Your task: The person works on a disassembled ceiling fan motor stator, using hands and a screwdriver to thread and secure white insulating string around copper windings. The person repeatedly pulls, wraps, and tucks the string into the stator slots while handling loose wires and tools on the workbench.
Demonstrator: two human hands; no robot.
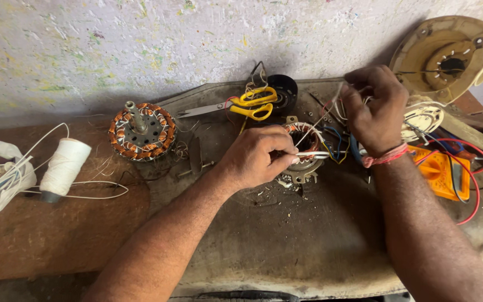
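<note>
The left hand rests on the small motor stator in the middle of the worn workbench, fingers closed in a pinch on white sleeving at the stator's edge, which seems to steady the winding and keep the strand from slipping. The right hand is raised just beyond it, fingers closed on a thin white thread that runs taut down to the stator, apparently held high to keep tension on the lacing. Coloured leads spill from the stator between the two hands. One second stator with copper windings and a shaft sits well apart to the left, out of the way. One spool of white thread stands near the left edge, its loose end trailing across the surface. One pair of yellow-handled scissors lies just behind the work, within reach. One orange multimeter with red and black leads lies right of the right forearm, and one beige fan housing leans against the wall.
</note>
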